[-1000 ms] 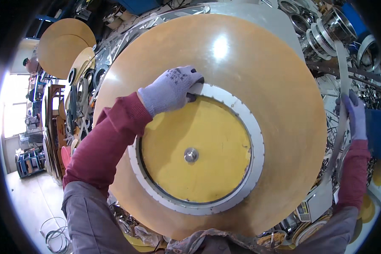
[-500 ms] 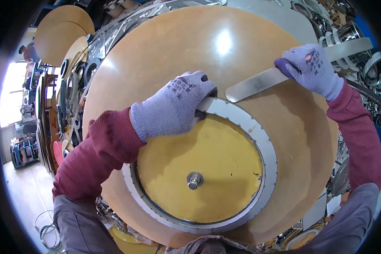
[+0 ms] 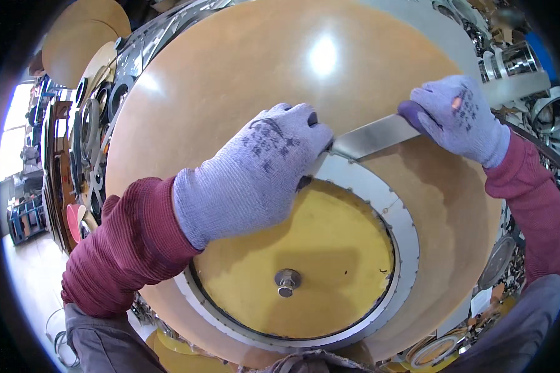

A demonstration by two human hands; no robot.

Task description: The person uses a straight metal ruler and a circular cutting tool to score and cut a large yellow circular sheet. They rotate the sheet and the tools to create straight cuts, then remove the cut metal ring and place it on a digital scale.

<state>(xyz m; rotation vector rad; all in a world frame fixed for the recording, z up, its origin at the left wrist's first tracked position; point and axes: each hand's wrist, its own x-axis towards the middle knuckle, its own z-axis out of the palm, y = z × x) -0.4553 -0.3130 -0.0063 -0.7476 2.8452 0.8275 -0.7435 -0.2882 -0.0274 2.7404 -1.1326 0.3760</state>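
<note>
A pale metal ring (image 3: pixel 401 217) with small notches along its edges surrounds a yellow disc (image 3: pixel 317 233). A bolt (image 3: pixel 286 281) stands up at the disc's middle. My left hand (image 3: pixel 249 168), in a lilac knit glove, is closed over the far part of the ring, thumb at the inner edge. My right hand (image 3: pixel 460 118), gloved alike, grips a long flat metal strip (image 3: pixel 379 138). The strip's left end meets the ring's outer edge beside my left fingertips; whether those fingers also press on it is hidden. Its other end sticks out right of my right hand.
Beneath everything lies a big round tan board (image 3: pixel 230 81), shiny on top. Stacked metal rings (image 3: pixel 516 62) and scrap crowd the right side. Round boards (image 3: pixel 84 37) and dark rings stand at the left. A cable (image 3: pixel 62 345) lies on the floor, lower left.
The strip's left end has come down to the ring, beside my left fingers. My left hand has shifted slightly right along the rim, and the whole view has moved a little.
</note>
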